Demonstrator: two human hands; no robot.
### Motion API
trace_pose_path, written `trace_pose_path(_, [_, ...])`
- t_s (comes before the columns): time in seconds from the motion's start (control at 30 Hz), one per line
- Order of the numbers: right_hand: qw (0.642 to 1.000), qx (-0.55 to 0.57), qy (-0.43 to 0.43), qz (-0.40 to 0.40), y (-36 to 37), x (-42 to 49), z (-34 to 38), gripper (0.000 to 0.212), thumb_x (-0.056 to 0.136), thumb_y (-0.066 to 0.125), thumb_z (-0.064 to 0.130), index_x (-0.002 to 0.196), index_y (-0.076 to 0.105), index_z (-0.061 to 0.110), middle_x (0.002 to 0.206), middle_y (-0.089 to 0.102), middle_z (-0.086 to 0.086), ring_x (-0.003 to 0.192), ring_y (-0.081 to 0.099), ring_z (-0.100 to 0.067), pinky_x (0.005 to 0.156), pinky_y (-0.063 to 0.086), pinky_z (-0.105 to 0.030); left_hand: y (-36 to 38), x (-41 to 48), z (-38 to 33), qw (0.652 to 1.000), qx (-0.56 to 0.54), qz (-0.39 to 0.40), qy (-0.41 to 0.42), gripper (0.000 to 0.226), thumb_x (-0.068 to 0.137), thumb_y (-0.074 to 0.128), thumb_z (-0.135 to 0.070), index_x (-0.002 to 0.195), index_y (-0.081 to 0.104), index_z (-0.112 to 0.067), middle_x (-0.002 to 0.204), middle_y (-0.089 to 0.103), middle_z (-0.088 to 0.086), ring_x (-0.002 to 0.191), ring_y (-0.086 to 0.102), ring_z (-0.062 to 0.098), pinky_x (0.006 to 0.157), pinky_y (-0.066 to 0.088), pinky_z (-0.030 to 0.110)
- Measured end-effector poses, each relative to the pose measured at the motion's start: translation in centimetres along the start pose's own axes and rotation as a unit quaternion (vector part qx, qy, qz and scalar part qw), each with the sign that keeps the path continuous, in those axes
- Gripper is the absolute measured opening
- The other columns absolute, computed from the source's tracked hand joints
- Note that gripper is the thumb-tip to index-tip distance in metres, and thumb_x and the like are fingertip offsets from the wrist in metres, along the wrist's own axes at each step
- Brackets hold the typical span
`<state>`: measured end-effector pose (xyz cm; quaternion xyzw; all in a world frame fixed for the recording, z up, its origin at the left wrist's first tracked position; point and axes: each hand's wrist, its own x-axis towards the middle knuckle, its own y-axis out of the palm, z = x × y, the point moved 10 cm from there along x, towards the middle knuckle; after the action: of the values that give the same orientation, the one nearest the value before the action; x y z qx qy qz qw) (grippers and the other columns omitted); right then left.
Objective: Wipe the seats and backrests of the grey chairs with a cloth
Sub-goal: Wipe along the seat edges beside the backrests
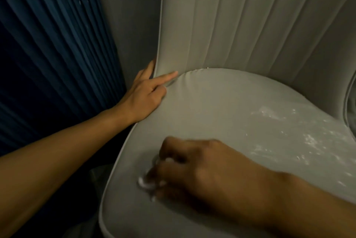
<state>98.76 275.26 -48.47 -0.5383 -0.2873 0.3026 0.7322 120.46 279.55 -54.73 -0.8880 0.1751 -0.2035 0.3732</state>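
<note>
A grey padded chair fills the view: its seat [221, 107] lies below me and its ribbed backrest [231, 16] rises behind. My right hand [202, 168], blurred, presses down on the front left of the seat with its fingers curled round a small pale cloth [146, 182], of which only a bit shows. My left hand [146, 93] rests on the seat's left edge where it meets the backrest; the forefinger lies straight along the seam and the other fingers reach behind the backrest's edge. Whitish wet streaks [300, 139] shine on the seat's right side.
A dark blue pleated curtain [48, 55] hangs close at the left of the chair. A grey surface [131, 16] stands between the curtain and the backrest. The edge of another grey chair [350, 107] shows at the far right.
</note>
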Motion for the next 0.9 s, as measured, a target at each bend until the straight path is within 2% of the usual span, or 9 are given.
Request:
trace_pose_path(0.1, [1.000,-0.008,-0.027,0.008,-0.7,-2.2,-1.1,0.028,0.103,0.052,0.039,0.128,0.061,0.028,0.115,0.053,0.001,0.090,0.059,-0.016,0.075,0.054,-0.038,0.0,0.1,0.4,1.000,0.001,-0.002,0.001,0.052,0.089,0.036,-0.042,0.134,0.043,-0.067,0.168,0.018,0.003,0.149,0.024,0.028,0.125,0.019,0.048])
trace_pose_path(0.17, [0.998,-0.064,0.000,-0.025,-2.3,-3.0,-4.7,0.027,0.102,0.051,0.041,0.124,0.062,0.028,0.114,0.055,0.001,0.088,0.061,-0.018,0.073,0.055,-0.039,-0.2,0.2,0.4,1.000,-0.001,-0.001,-0.001,0.050,0.089,0.036,-0.045,0.128,0.042,-0.075,0.167,0.019,0.004,0.150,0.024,0.028,0.125,0.020,0.048])
trace_pose_path(0.3, [0.958,-0.198,0.174,-0.115,-6.3,-5.2,-16.5,0.029,0.098,0.049,0.046,0.118,0.062,0.031,0.108,0.056,-0.003,0.083,0.065,-0.031,0.069,0.055,-0.043,-0.4,0.1,-0.2,1.000,-0.008,-0.016,0.023,0.050,0.092,0.038,-0.034,0.135,0.053,-0.053,0.166,0.022,0.000,0.146,0.030,0.025,0.125,0.021,0.044])
trace_pose_path(0.37, [0.937,-0.190,0.265,-0.126,-7.3,-6.3,-20.4,0.029,0.097,0.050,0.044,0.116,0.062,0.027,0.108,0.058,-0.006,0.089,0.064,-0.036,0.074,0.053,-0.041,-0.4,0.1,-0.4,0.999,-0.006,-0.021,0.028,0.050,0.092,0.039,-0.033,0.136,0.056,-0.047,0.165,0.024,0.000,0.144,0.032,0.025,0.125,0.022,0.044])
trace_pose_path(0.4, [0.936,-0.167,0.280,-0.129,-7.2,-6.4,-20.7,0.029,0.097,0.050,0.044,0.115,0.063,0.025,0.108,0.058,-0.007,0.090,0.063,-0.036,0.076,0.051,-0.040,-0.5,0.1,-0.3,0.999,-0.007,-0.022,0.031,0.049,0.092,0.040,-0.033,0.136,0.056,-0.048,0.164,0.025,0.000,0.144,0.034,0.025,0.125,0.023,0.044])
trace_pose_path(0.47, [0.946,-0.142,0.264,-0.126,-6.3,-5.6,-18.2,0.033,0.097,0.045,0.046,0.114,0.063,0.024,0.107,0.057,-0.005,0.087,0.062,-0.033,0.077,0.051,-0.040,-0.4,0.3,-0.2,1.000,-0.005,-0.018,0.025,0.049,0.092,0.040,-0.034,0.135,0.053,-0.052,0.163,0.026,0.002,0.144,0.034,0.027,0.125,0.024,0.046])
trace_pose_path(0.6, [0.985,-0.047,0.151,-0.072,-2.3,-3.3,-7.2,0.034,0.102,0.040,0.048,0.120,0.058,0.026,0.110,0.052,-0.001,0.082,0.062,-0.026,0.080,0.052,-0.042,0.0,0.4,0.3,1.000,0.016,-0.004,0.000,0.053,0.091,0.038,-0.037,0.141,0.048,-0.055,0.166,0.020,0.005,0.148,0.026,0.031,0.125,0.020,0.048])
trace_pose_path(0.77, [0.998,0.003,0.034,-0.044,0.9,-1.1,2.7,0.028,0.101,0.052,0.036,0.124,0.058,0.022,0.107,0.050,-0.008,0.076,0.060,-0.029,0.058,0.055,-0.046,0.0,0.3,0.0,1.000,0.022,0.006,-0.007,0.054,0.092,0.037,-0.037,0.144,0.046,-0.050,0.168,0.015,0.006,0.151,0.021,0.031,0.127,0.015,0.047])
trace_pose_path(0.9, [0.999,-0.007,-0.045,0.001,2.3,-0.7,5.1,0.026,0.099,0.057,0.033,0.123,0.062,0.024,0.111,0.050,-0.007,0.077,0.058,-0.025,0.055,0.053,-0.041,0.0,0.1,0.2,1.000,0.025,0.007,-0.015,0.053,0.092,0.037,-0.040,0.143,0.046,-0.053,0.169,0.012,0.007,0.153,0.017,0.032,0.127,0.015,0.049])
